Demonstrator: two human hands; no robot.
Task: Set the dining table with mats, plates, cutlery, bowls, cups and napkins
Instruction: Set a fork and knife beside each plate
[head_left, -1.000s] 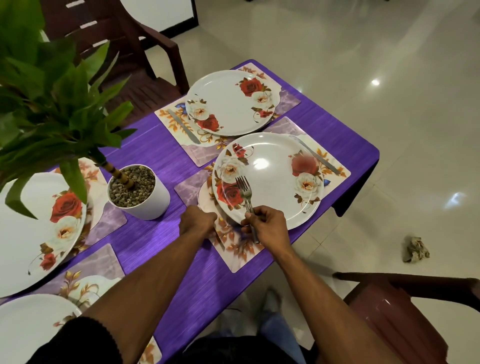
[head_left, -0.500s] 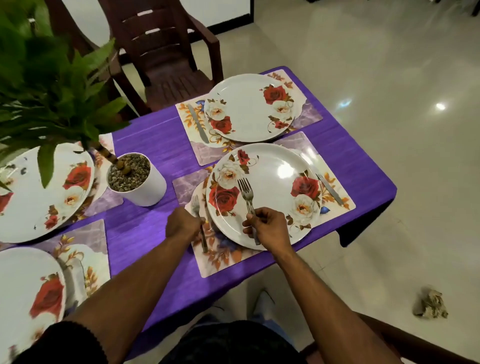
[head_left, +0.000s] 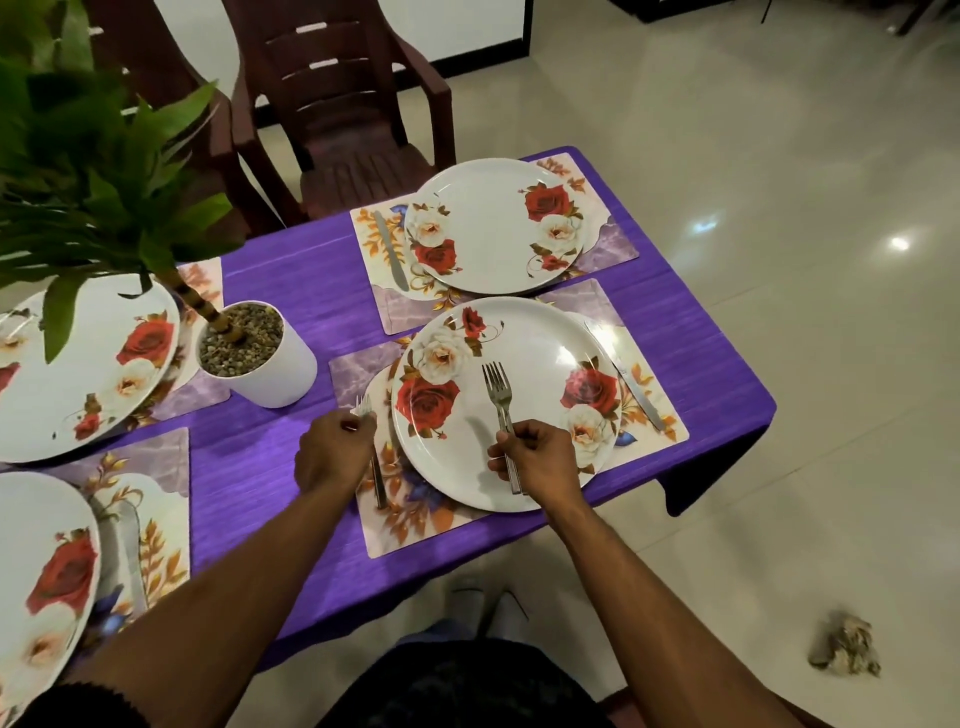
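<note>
**Fingers Pinching Forks, Laying Cutlery at Near Setting**

Fingers (head_left: 511, 441) of the right hand (head_left: 537, 460) curling tight round a bundle of forks (head_left: 500, 410), tines pointing away over the near plate (head_left: 506, 402), apparently keeping spares ready for the settings not yet served. Left hand (head_left: 335, 452) pinching a single fork (head_left: 375, 467) by its upper handle, lowering or steadying it on the bare strip of the near mat (head_left: 410, 514) just left of the plate; contact with the mat hard to confirm, tines peeking out above the knuckles. Knife (head_left: 631, 382) already lying on the mat's opposite side, so likely pairing fork left, knife right.

Far plate (head_left: 498, 226) sitting on its own mat (head_left: 613, 244) with a knife (head_left: 388, 249) beside it, no fork showing there. More plates (head_left: 93, 374) resting at the left near a potted plant (head_left: 254, 358).

Working close to the edge of the table (head_left: 717, 395): near mat reaching almost to the front drop, plate rim overhanging the mat's lower margin slightly. Leaving only a narrow lane between plate and mat border for the fork. Open purple cloth lying between pot and mat, offering room for the left arm. Bowls, cups and napkins nowhere in sight, suggesting plenty remaining.
</note>
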